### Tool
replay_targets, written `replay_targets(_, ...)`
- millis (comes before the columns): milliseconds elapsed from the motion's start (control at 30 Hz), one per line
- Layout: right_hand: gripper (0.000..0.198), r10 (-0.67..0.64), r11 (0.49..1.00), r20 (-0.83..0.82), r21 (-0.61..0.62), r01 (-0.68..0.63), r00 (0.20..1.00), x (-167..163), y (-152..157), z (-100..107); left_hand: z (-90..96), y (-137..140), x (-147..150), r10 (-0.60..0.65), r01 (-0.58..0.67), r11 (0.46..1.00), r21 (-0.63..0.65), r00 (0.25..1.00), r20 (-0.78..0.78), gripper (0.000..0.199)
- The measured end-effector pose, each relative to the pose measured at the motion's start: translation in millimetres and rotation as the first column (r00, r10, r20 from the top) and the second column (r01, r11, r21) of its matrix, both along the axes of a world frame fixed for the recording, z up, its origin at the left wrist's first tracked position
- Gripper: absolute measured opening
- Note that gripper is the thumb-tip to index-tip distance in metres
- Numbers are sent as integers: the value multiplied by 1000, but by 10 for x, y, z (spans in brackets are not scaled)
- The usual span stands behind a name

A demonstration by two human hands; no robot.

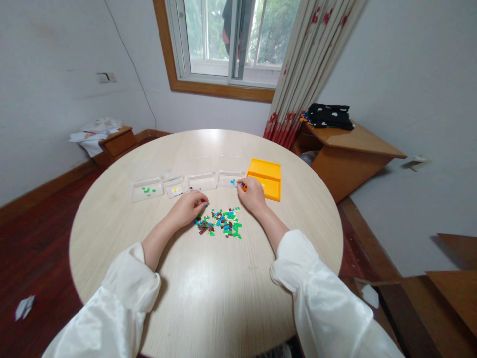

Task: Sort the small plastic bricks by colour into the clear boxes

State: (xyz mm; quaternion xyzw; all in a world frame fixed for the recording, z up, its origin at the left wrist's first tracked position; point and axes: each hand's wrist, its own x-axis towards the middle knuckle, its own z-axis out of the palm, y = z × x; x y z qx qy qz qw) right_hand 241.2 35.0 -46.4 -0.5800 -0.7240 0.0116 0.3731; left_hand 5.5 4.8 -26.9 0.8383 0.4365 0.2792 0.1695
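Note:
My left hand (191,206) is at the left edge of a mixed pile of small toy building bricks (227,220), its fingers pinched around what looks like a small blue brick (207,204). The pile holds green, blue, brown and cream pieces. Farther right, my right hand (252,193) reaches over the right side of a clear tray (225,175) with a few blue bricks (233,182) in it. Its fingers are closed together, and whatever they hold is too small to make out. An open orange case (275,171) lies just beyond that hand, partly covered by it.
More clear trays stand in a row: one with green bricks (133,195), one with yellow bricks (167,192), and another clear tray (202,177). They rest on a round wooden table (194,298). Behind are a wooden cabinet (357,144), a curtain (303,59) and a window.

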Motion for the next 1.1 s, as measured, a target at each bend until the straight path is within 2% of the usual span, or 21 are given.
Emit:
replay_targets(533,19,23,1000,-8,0,-23,1000,-5,-9,15,-20,11,-8,17,-17,1000,-5,1000,5,14)
replay_targets(1100,15,251,968,31,0,-251,967,-154,-146,122,-35,33,-18,124,-133,988,81,987,104,11)
